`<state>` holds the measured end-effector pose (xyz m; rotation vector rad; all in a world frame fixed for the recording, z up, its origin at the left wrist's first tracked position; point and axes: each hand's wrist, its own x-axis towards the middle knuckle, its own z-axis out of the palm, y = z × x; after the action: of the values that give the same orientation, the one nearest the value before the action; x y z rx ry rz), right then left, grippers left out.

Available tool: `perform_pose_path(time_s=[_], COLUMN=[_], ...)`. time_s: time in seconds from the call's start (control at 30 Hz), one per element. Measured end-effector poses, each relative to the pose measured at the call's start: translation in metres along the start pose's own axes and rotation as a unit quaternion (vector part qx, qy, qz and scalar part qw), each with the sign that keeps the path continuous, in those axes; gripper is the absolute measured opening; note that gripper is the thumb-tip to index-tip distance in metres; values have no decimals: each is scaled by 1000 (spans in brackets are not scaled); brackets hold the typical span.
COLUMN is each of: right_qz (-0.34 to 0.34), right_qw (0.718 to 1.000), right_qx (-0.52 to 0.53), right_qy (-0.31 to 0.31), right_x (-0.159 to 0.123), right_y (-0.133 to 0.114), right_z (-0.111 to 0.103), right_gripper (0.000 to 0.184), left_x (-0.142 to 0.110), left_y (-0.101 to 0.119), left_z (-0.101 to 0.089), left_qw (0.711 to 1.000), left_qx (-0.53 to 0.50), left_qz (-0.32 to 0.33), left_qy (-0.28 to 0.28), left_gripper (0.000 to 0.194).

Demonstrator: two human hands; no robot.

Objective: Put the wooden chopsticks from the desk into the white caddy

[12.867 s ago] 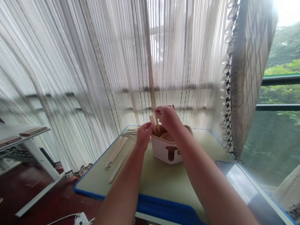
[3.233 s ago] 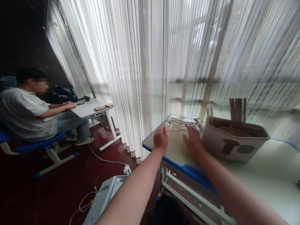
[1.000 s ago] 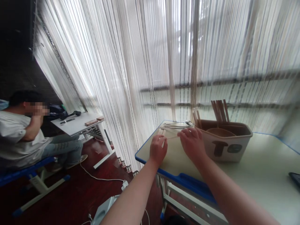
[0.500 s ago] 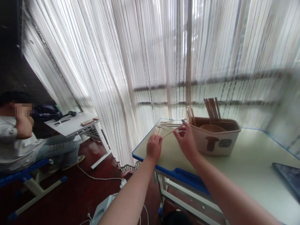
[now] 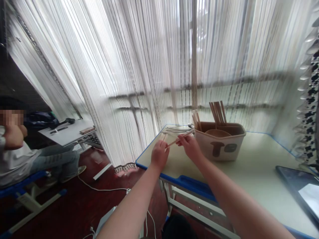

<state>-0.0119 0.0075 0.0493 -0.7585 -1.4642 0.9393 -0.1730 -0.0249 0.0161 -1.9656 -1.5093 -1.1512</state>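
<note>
My left hand [image 5: 159,154] is closed over the near end of a thin pale chopstick [image 5: 172,143]. Fingers of my right hand [image 5: 190,145] pinch the same chopstick farther along, so it slants up to the right between the two hands. Several pale sticks [image 5: 163,136] poke out just beyond my left fingers; whether that hand grips them too is unclear. Behind my hands, thin metal utensils [image 5: 175,128] lie at the table's far edge. To the right stands a cream box [image 5: 203,141] with brown chopsticks [image 5: 218,113], a round brown bowl [image 5: 218,133] and light wrapped sticks [image 5: 196,120].
The pale table [image 5: 239,176] has a blue edge. A dark tablet-like object [image 5: 294,181] lies at its right. Sheer curtains [image 5: 149,66] hang behind. On the left a person [image 5: 17,156] sits by a white desk [image 5: 66,134]; white cables [image 5: 104,190] cross the floor.
My right hand has gone from spread fingers near the stick to a pinch on it, closer to my left hand. The view has swung slightly to the right.
</note>
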Motion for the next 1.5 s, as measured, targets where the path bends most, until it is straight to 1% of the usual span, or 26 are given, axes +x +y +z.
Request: perform_pose_path(time_s=[0.07, 0.17, 0.23, 0.33, 0.47, 0.57, 0.67, 0.73, 0.8, 0.87, 0.9, 1.0, 1.03, 1.1, 1.2, 1.33, 1.43, 1.5], right_qz=[-5, -16, -26, -39, -40, -34, -45, -87, -151, -211, -224, -219, -215, -212, -200, -164, -172, -183], right_qw=[1000, 1000, 999, 999, 999, 999, 997, 988, 971, 954, 948, 953, 954, 953, 949, 953, 936, 921], right_qx=[0, 2, 13, 22, -20, -38, -61, -118, -180, -215, -224, -207, -206, -217, -243, -251, -306, -342], right_qy=[0, 21, 28, 24, 10, 1, 24, 44, 38, -9, -28, -32, -27, -11, 16, 34, 25, 33], right_x=[0, 1, 1, 0, -3, -7, -12, -15, -15, -8, -2, 24, 33, 50, 65, 71, 71, 72], right_y=[-5, -10, -13, -15, -13, -9, -13, -28, -54, -88, -106, -150, -159, -170, -169, -151, -144, -144], right_z=[-2, -6, -8, -7, -2, 2, 1, -2, -7, -14, -18, -34, -41, -53, -69, -81, -86, -89], right_gripper=[45, 43, 42, 40, 38, 40, 40, 38, 34, 30, 30, 29, 29, 28, 27, 27, 23, 22], left_x=[0, 0, 1, 2, 1, 1, 1, 2, 2, 2, 2, 3, 3, 3, 4, 4, 1, 1], left_y=[2, 2, 2, 2, 3, 2, 2, 2, 2, 3, 3, 3, 4, 5, 8, 10, 10, 12], left_z=[-1, 0, 2, 4, 5, 6, 8, 9, 10, 11, 11, 11, 11, 9, 7, 3, 1, -1], left_qw=[1000, 999, 999, 998, 997, 997, 998, 998, 998, 998, 998, 998, 998, 998, 998, 998, 998, 998], left_qx=[-10, -17, -1, 32, 56, 52, 44, 46, 53, 57, 57, 55, 52, 48, 45, 39, 33, 24], left_qz=[14, 31, 41, 54, 54, 48, 36, 24, 13, 11, 13, 14, 12, 7, 4, 12, 12, 9], left_qy=[-6, -2, -6, -27, -28, -29, -27, -24, -21, -23, -24, -30, -33, -40, -45, -53, -59, -62], left_gripper=[7, 13, 16, 20, 20, 21, 21, 22, 22, 23, 23, 25, 25, 26, 27, 24, 25, 24])
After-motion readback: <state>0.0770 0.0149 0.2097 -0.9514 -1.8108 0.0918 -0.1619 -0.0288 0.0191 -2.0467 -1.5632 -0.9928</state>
